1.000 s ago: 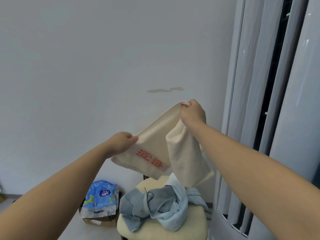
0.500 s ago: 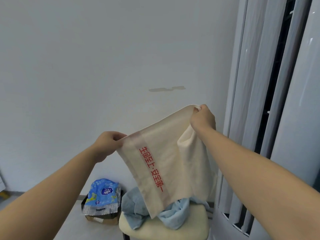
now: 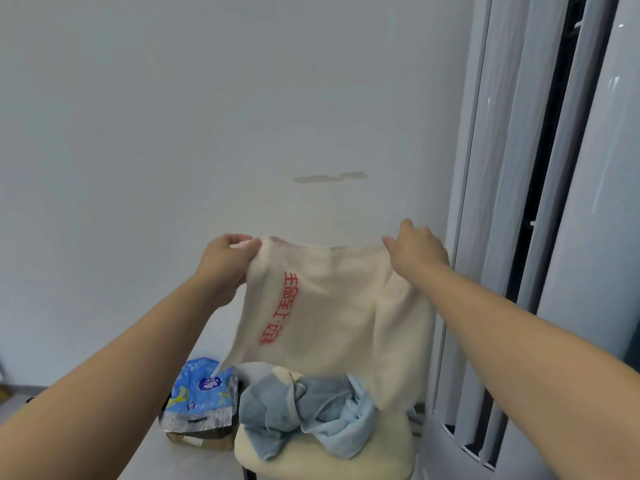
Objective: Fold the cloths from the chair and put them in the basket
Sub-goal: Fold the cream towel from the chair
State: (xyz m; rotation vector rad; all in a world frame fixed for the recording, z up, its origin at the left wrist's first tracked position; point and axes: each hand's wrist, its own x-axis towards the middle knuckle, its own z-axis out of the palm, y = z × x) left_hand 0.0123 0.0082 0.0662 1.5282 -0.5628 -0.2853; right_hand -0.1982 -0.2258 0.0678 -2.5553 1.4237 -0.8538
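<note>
A cream cloth point(image 3: 332, 313) with red characters down its left part hangs spread out in the air in front of the wall. My left hand point(image 3: 225, 261) pinches its top left corner. My right hand point(image 3: 415, 251) pinches its top right corner at about the same height. Below it stands a cream chair point(image 3: 325, 459) whose seat bears a crumpled pile of blue and grey-blue cloths point(image 3: 304, 414). The cream cloth's lower edge hangs just over that pile. No basket is in view.
A blue printed plastic bag point(image 3: 201, 393) lies on a cardboard box point(image 3: 201, 441) on the floor left of the chair. A tall white unit with vertical slats point(image 3: 540, 237) stands at the right, close to the chair. A plain wall is behind.
My hands moved apart and levelled out, so the cream cloth went from bunched and slanted to spread flat with its top edge horizontal. The left hand rose; the right hand shifted right.
</note>
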